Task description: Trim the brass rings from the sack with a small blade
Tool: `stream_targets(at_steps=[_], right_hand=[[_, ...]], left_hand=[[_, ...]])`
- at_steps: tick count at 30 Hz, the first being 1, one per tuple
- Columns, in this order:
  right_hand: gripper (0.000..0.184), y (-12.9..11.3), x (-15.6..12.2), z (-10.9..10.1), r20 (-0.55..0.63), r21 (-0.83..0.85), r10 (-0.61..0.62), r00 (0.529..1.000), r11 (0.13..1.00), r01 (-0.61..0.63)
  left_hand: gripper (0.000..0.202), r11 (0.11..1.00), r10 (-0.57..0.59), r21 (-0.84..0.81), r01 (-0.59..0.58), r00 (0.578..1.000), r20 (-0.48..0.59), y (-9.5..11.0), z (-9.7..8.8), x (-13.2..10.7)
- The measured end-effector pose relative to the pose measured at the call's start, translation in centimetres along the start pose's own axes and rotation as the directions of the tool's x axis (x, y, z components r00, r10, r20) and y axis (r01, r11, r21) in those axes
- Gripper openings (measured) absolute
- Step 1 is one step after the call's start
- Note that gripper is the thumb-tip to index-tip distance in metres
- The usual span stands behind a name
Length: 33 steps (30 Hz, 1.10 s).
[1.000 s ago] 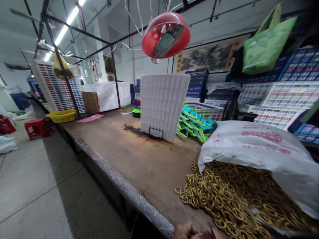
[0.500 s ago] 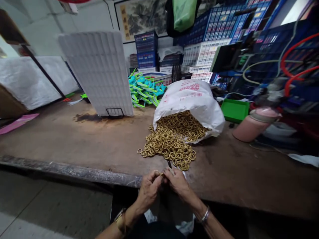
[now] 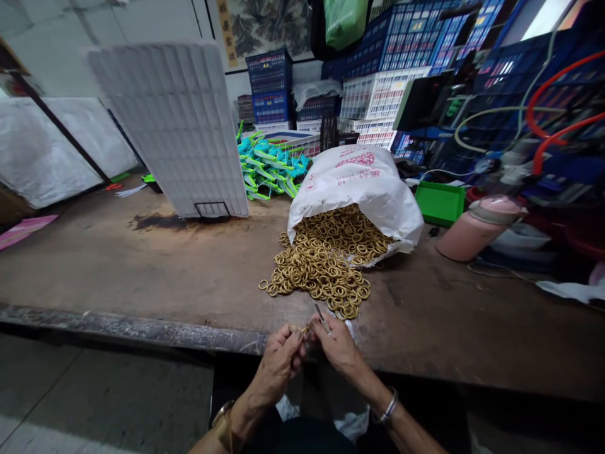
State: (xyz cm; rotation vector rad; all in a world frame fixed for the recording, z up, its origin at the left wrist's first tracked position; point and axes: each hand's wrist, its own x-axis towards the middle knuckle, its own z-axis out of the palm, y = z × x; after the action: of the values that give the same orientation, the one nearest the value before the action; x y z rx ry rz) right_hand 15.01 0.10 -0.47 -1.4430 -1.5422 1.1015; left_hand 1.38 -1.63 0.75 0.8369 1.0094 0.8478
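Note:
At the table's front edge, my left hand (image 3: 282, 354) pinches a small brass-coloured ring (image 3: 305, 330), seen nearly edge-on. My right hand (image 3: 338, 345) is closed on a thin blade-like tool (image 3: 323, 320) whose narrow dark tip points up and away from me. The right fingertips meet the ring, and the exact contact between tool and ring is hidden by them. Just beyond my hands lies a heap of brass-coloured rings (image 3: 316, 271). It spills from the mouth of a white woven sack (image 3: 359, 180) with red print, lying on its side.
A tall white ribbed panel (image 3: 174, 126) stands on the brown table (image 3: 118, 271) at left. Green and turquoise plastic pieces (image 3: 269, 167) are piled behind. Right of the sack are a green tray (image 3: 439, 203) and a pink bottle (image 3: 475, 230). Stacked crates (image 3: 269, 85) fill the back.
My view has shifted slightly. The hands stay together at the edge; the left has turned a little, and the tool in my right hand shows more clearly, tilted to the left.

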Motion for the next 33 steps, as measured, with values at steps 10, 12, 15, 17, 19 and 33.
stream_targets(at_steps=[10, 12, 15, 17, 19, 33], right_hand=[[0.023, 0.5, -1.1, 0.6, 0.168, -0.409, -0.175, 0.97, 0.883, 0.23], [0.023, 0.5, -1.0, 0.6, 0.178, -0.437, -0.166, 0.97, 0.87, 0.229], [0.024, 0.2, -0.9, 0.6, 0.241, -0.446, -0.142, 0.96, 0.862, 0.24], [0.025, -0.2, -0.9, 0.6, 0.28, -0.481, -0.099, 0.955, 0.846, 0.229], [0.025, -0.4, -0.6, 0.6, 0.283, -0.557, -0.044, 0.958, 0.805, 0.202], [0.034, -4.8, 7.6, 5.0, 0.213, -0.809, -0.184, 0.959, 0.518, 0.279]], left_hand=[[0.037, 0.993, 0.087, 0.077, -0.084, 0.996, -0.033, 0.0, -0.5, 0.0], [0.037, 0.985, 0.137, 0.106, -0.134, 0.99, -0.027, -0.3, -0.8, 0.2], [0.038, 0.969, 0.201, 0.147, -0.197, 0.979, -0.013, -0.7, -1.4, 0.4], [0.037, 0.971, 0.193, 0.147, -0.191, 0.981, -0.004, -0.8, -1.6, 0.1], [0.037, 0.984, 0.138, 0.117, -0.136, 0.99, -0.004, -0.6, -1.7, -0.6], [0.025, 0.915, 0.018, -0.403, -0.021, 1.0, -0.01, 0.6, -3.7, -2.2]])
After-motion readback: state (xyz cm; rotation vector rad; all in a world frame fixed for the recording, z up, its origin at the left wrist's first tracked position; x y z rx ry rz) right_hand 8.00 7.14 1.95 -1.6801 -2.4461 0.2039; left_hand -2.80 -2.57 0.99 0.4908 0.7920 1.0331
